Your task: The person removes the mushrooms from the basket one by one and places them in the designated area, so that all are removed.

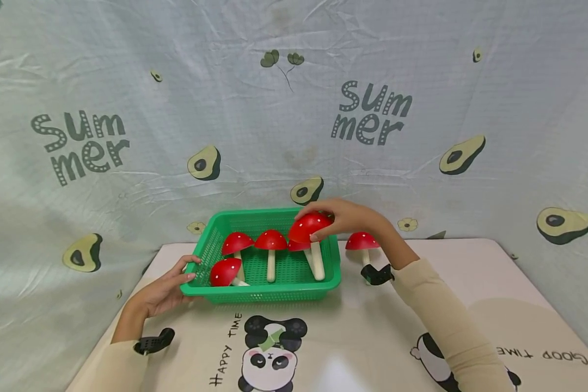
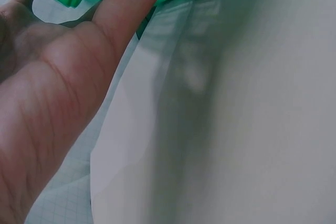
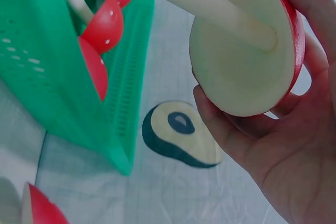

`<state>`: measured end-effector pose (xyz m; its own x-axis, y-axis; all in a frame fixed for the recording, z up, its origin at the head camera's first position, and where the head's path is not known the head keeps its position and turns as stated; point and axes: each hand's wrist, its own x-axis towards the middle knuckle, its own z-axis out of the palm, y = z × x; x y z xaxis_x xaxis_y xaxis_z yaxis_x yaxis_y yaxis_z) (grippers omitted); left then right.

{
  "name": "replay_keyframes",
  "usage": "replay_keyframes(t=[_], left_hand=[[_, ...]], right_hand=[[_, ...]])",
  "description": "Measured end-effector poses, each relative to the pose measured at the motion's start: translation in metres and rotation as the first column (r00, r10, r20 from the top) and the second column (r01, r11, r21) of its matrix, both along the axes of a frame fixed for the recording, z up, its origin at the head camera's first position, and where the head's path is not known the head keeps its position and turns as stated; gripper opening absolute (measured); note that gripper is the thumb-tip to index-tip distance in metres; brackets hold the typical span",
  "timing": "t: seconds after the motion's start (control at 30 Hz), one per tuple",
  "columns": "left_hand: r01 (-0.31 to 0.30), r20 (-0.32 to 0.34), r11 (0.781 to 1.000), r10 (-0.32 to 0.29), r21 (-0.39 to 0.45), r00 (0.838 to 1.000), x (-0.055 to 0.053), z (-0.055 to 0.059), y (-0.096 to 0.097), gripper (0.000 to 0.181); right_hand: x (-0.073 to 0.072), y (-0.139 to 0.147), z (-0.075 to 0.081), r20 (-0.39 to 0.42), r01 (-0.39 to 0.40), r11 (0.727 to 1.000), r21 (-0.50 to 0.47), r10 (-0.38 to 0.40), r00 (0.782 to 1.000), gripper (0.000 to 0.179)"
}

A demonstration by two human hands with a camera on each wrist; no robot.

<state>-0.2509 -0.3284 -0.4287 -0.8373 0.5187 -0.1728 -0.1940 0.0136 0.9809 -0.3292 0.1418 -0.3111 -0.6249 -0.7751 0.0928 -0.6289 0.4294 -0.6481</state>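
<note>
My right hand (image 1: 349, 216) grips a toy mushroom (image 1: 307, 227) by its red, white-dotted cap, over the right end of a green plastic basket (image 1: 264, 291). Its pale stem points down in the head view; in the right wrist view the cap's cream underside (image 3: 236, 72) faces the camera, fingers round the edge. At the basket's left end, my left hand (image 1: 163, 291) holds the rim, part of it below the edge. Several similar mushrooms lie inside, among them a middle one (image 1: 271, 239) and a front-left one (image 1: 225, 271). Another is partly hidden behind the held mushroom.
One more red mushroom (image 1: 362, 241) is on the table right of the basket, partly behind my right wrist. A pale tablecloth (image 1: 372, 348) with panda prints covers the table. Behind the basket hangs a grey-white curtain (image 1: 255, 120) with avocado prints.
</note>
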Motion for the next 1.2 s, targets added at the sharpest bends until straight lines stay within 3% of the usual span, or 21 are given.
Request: replay_keyframes(t=[0.2, 0.5, 0.7, 1.0, 1.2], left_hand=[[0.002, 0.008, 1.0, -0.002, 0.007, 1.0, -0.002, 0.001, 0.0, 0.034], [0.008, -0.005, 1.0, -0.008, -0.01, 1.0, -0.002, 0.001, -0.001, 0.034], [0.007, 0.002, 1.0, -0.007, 0.0, 1.0, -0.003, 0.0, 0.0, 0.034], [0.011, 0.005, 1.0, -0.011, 0.014, 1.0, -0.003, -0.003, 0.0, 0.034], [0.016, -0.007, 1.0, -0.016, -0.003, 1.0, -0.003, -0.002, 0.0, 0.034]], right_hand=[[0.005, 0.021, -0.002, -0.002, 0.048, 0.999, -0.027, -0.048, 0.999, 0.051], [0.011, 0.043, -0.006, 0.06, 0.115, 0.989, -0.096, -0.11, 0.992, 0.051], [0.014, 0.055, -0.008, 0.044, 0.175, 0.981, -0.088, -0.171, 0.984, 0.052], [0.022, 0.075, -0.01, 0.02, 0.187, 0.978, -0.095, -0.186, 0.982, 0.051], [0.028, 0.091, -0.024, 0.014, 0.21, 0.976, -0.059, -0.21, 0.978, 0.052]])
